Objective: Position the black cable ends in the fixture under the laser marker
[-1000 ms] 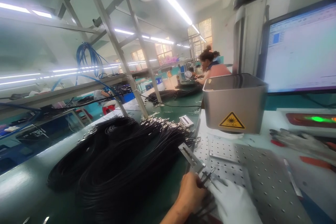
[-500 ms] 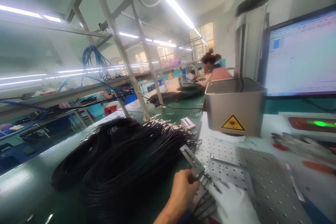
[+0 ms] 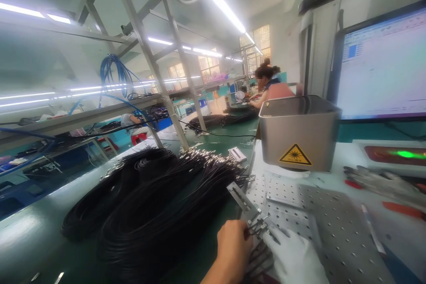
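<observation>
At the near edge of the perforated plate, a small bunch of black cable ends is lying between both hands. Left hand, bare, is closing its fingers on the bunch; right hand, white-gloved, is pressing beside it, grip unclear. Metal jig is sitting just beyond. Black cable coils are crowding the bench leftward; laser housing is standing farther back.

Cable coils left — perforated plate right, metal box behind.
</observation>
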Action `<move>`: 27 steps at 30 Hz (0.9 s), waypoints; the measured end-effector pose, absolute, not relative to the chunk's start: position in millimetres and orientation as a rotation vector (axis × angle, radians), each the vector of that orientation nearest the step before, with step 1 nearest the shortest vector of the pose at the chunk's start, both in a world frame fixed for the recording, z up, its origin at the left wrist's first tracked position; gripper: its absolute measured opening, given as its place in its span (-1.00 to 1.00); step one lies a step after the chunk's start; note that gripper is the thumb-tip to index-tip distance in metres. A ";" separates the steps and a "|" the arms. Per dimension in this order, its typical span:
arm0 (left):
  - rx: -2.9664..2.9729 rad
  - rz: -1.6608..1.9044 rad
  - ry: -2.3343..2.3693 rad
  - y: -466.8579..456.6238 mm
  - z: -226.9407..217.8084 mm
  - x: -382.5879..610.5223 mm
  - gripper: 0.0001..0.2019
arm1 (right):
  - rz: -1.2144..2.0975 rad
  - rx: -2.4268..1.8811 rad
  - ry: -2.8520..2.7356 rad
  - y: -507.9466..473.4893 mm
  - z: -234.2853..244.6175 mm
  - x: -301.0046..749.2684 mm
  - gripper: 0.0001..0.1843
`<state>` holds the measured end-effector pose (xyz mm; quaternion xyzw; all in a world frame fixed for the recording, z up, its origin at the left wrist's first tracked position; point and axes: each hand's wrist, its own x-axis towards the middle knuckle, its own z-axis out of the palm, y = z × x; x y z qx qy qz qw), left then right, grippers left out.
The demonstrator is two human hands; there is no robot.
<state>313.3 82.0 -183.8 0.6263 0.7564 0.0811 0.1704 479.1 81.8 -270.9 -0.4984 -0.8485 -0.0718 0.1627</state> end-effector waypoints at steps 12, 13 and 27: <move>1.828 0.051 2.123 81.3 -178.6 321.5 -0.75 | -0.067 -1.378 -2.470 87.7 -280.6 483.8 -0.32; 1.825 0.050 2.122 81.4 -179.1 321.2 -0.75 | -0.036 -1.356 -2.475 90.0 -280.8 484.4 -0.34; 1.780 0.445 1.912 81.0 -189.0 309.4 -0.90 | -0.198 -1.359 -2.411 104.7 -280.1 470.3 -0.54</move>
